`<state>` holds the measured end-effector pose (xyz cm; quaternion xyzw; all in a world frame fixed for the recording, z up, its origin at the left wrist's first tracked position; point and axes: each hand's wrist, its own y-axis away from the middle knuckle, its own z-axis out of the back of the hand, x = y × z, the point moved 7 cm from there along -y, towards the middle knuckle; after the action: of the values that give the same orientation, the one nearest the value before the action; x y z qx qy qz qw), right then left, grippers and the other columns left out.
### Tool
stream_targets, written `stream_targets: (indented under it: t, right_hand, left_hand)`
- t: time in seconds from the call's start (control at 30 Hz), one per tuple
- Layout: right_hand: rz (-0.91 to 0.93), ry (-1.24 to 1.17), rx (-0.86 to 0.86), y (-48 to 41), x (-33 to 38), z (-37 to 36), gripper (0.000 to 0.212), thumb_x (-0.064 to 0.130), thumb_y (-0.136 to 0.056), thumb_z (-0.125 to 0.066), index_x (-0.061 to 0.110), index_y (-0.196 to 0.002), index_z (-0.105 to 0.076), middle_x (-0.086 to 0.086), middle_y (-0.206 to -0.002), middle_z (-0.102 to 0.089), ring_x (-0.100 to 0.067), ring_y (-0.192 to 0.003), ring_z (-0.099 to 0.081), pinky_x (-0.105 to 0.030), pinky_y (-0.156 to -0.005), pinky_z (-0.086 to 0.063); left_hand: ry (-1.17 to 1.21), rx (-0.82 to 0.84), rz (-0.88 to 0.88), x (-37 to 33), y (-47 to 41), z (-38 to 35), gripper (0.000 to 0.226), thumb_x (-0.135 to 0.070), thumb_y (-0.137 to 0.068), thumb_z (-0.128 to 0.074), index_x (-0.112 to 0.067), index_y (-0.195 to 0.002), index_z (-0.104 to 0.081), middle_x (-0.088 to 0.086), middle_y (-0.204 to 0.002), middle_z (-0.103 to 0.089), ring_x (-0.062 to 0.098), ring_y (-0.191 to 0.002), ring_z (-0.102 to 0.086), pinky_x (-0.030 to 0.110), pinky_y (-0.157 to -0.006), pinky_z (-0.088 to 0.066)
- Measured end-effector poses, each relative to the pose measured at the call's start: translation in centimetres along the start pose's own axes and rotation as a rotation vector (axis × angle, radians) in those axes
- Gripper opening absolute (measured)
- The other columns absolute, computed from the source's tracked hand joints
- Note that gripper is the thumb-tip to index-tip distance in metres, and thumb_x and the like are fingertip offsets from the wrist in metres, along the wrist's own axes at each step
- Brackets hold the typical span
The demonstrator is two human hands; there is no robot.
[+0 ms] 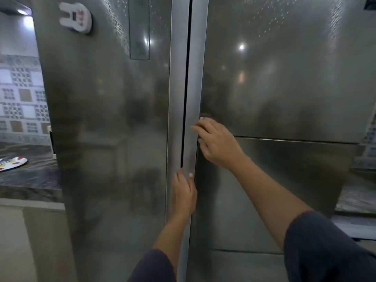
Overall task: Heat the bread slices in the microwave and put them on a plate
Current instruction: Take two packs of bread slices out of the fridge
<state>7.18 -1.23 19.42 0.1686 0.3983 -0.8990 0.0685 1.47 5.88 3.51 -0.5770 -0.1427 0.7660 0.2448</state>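
A tall brushed-steel two-door refrigerator is seen close up and fills nearly the whole view. Its doors are shut, so nothing inside is shown. Both hands are held at its middle, where a narrow dark gap runs down between the doors.

The left hand is laid upright over the lower part of the gap. Its fingers are straight, close together and pointed up, and the thumb is laid alongside them. Nothing is held in it.

The right hand is placed higher, level with a horizontal seam that divides the right side into an upper and a lower door. Its fingers are bent, and their tips are set against the pale steel edge strip of the upper right door. Whether the strip is actually gripped cannot be told. Dark blue sleeves are worn on both arms.

A flat white plate with coloured spots is set on a dark marbled countertop to the left of the refrigerator, well back from the countertop's front edge. The plate is partly cut off, and what lies on it cannot be made out.

A white plastic magnet is stuck near the top left corner of the left door, and a dark glass panel is set near that door's inner edge. A patterned tiled wall is seen behind the countertop.
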Motion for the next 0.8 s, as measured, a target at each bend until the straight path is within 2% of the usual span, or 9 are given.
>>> stream_targets:
  t: [0.07, 0.17, 0.23, 0.3, 0.43, 0.57, 0.6, 0.7, 0.8]
  right_hand:
    - [0.032, 0.111, 0.043, -2.0, 0.9, -2.0, 0.042, 0.021, -0.078, -0.039, 0.011, -0.109, -0.065, -0.012, -0.117, -0.063, -0.031, -0.118, -0.056, -0.040, -0.094, -0.048]
    - [0.012, 0.330, 0.229, -3.3, 1.0, -5.5, 0.046, 0.026, -0.075, -0.033, 0.017, -0.094, -0.074, -0.009, -0.110, -0.067, -0.028, -0.114, -0.059, -0.041, -0.099, -0.047]
    - [-0.015, 0.447, 0.306, -3.3, 0.9, -7.1, 0.038, 0.028, -0.071, -0.041, 0.019, -0.075, -0.078, -0.008, -0.096, -0.071, -0.026, -0.108, -0.063, -0.043, -0.100, -0.047]
    - [-0.010, 0.527, 0.326, -3.1, 1.0, -8.2, 0.022, 0.032, -0.068, -0.059, 0.019, -0.070, -0.077, -0.006, -0.090, -0.072, -0.024, -0.107, -0.063, -0.046, -0.105, -0.042]
    - [-0.108, 0.609, 0.410, -2.5, 1.1, -9.3, 0.028, 0.034, -0.080, -0.054, 0.022, -0.093, -0.076, -0.003, -0.113, -0.068, -0.021, -0.125, -0.050, -0.045, -0.116, -0.024]
    - [-0.097, 0.647, 0.436, -2.7, 0.9, -9.3, 0.039, 0.023, -0.093, -0.037, 0.011, -0.121, -0.062, -0.012, -0.137, -0.048, -0.026, -0.140, -0.026, -0.044, -0.118, 0.001]
    - [-0.111, 0.640, 0.434, -2.6, 1.1, -9.0, 0.037, 0.023, -0.091, -0.040, 0.012, -0.116, -0.065, -0.011, -0.132, -0.053, -0.025, -0.137, -0.031, -0.043, -0.118, -0.004]
    - [-0.111, 0.599, 0.314, -1.8, 2.1, -7.2, 0.030, 0.027, -0.072, -0.048, 0.019, -0.077, -0.076, 0.000, -0.091, -0.069, -0.019, -0.109, -0.060, -0.038, -0.110, -0.036]
    - [-0.080, 0.506, 0.201, -0.3, 3.0, -5.0, 0.036, 0.022, -0.069, -0.038, 0.015, -0.068, -0.074, -0.002, -0.083, -0.068, -0.022, -0.101, -0.063, -0.039, -0.106, -0.040]
  left_hand:
    - [0.138, 0.055, 0.042, 2.1, -0.5, -1.2, 0.035, -0.031, -0.100, -0.029, -0.007, -0.115, -0.050, 0.008, -0.105, -0.052, 0.025, -0.104, -0.052, 0.032, -0.089, -0.040]
    - [0.226, 0.158, 0.096, 4.7, -1.0, -3.3, 0.027, -0.031, -0.101, -0.029, -0.016, -0.092, -0.050, -0.001, -0.076, -0.049, 0.010, -0.072, -0.049, 0.032, -0.073, -0.039]
    - [0.229, 0.256, 0.088, 5.1, -1.5, -4.4, 0.028, -0.029, -0.101, -0.029, -0.018, -0.079, -0.043, -0.004, -0.066, -0.038, 0.009, -0.061, -0.038, 0.029, -0.064, -0.034]
    - [0.252, 0.308, 0.079, 5.7, -1.7, -5.2, 0.029, -0.028, -0.101, -0.030, -0.013, -0.079, -0.042, 0.001, -0.066, -0.039, 0.013, -0.062, -0.039, 0.030, -0.062, -0.033]
    - [0.260, 0.371, 0.096, 6.5, -2.4, -5.8, 0.032, -0.028, -0.101, -0.031, -0.003, -0.089, -0.045, 0.016, -0.082, -0.052, 0.021, -0.075, -0.049, 0.036, -0.070, -0.040]
    - [0.209, 0.432, 0.106, 6.1, -2.4, -5.5, 0.026, -0.028, -0.101, -0.031, -0.009, -0.085, -0.041, 0.004, -0.073, -0.045, 0.018, -0.071, -0.044, 0.031, -0.066, -0.033]
    - [0.193, 0.435, 0.102, 6.0, -2.2, -5.3, 0.026, -0.028, -0.101, -0.031, -0.010, -0.083, -0.039, 0.001, -0.069, -0.042, 0.017, -0.066, -0.042, 0.030, -0.064, -0.032]
    - [0.206, 0.424, 0.059, 5.5, -0.8, -4.5, 0.028, -0.030, -0.100, -0.032, -0.014, -0.078, -0.037, -0.003, -0.062, -0.035, 0.012, -0.055, -0.034, 0.025, -0.054, -0.030]
    - [0.223, 0.409, 0.005, 4.6, 1.6, -3.4, 0.028, -0.029, -0.100, -0.033, -0.016, -0.076, -0.037, -0.004, -0.061, -0.034, 0.009, -0.053, -0.031, 0.017, -0.048, -0.030]
